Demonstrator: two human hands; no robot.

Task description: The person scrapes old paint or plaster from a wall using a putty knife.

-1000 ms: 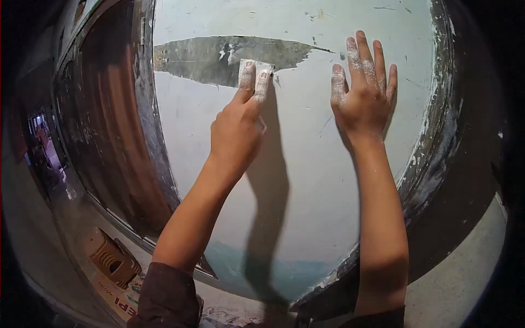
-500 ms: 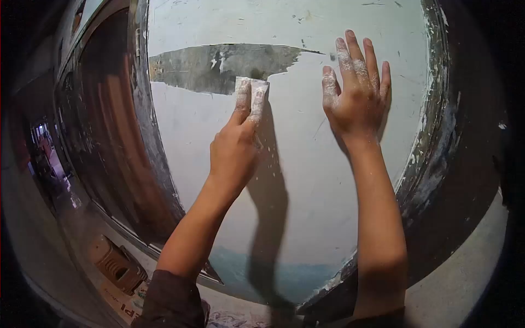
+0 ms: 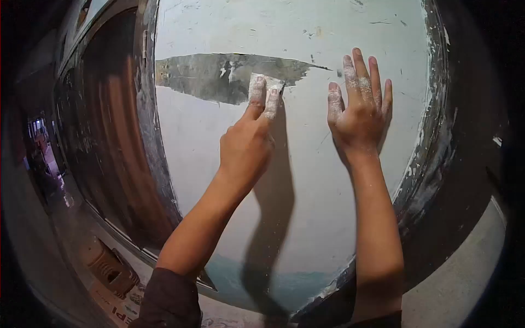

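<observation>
My left hand (image 3: 249,145) grips a small flat scraper blade (image 3: 277,83), with two dust-covered fingers pressed along it. The blade's edge meets the lower right part of a bare grey patch (image 3: 199,74) on the pale painted panel (image 3: 311,208). Ragged paint borders that patch, and a few light flecks remain inside it. My right hand (image 3: 359,112) lies against the panel to the right with fingers spread, holding nothing; white dust coats its thumb and some fingers. The scraper's handle is hidden by my left hand.
Worn dark frame strips edge the panel; the right strip (image 3: 429,136) has chipped paint. A brown curtain-like surface (image 3: 123,142) is at left. On the floor at lower left are a brown plastic stool (image 3: 112,268) and a printed sheet or box (image 3: 117,310).
The view has shifted, so the panel sits slightly lower. My left hand and the scraper have moved right along the patch's lower edge, and the blade is more tilted. My right hand stays spread.
</observation>
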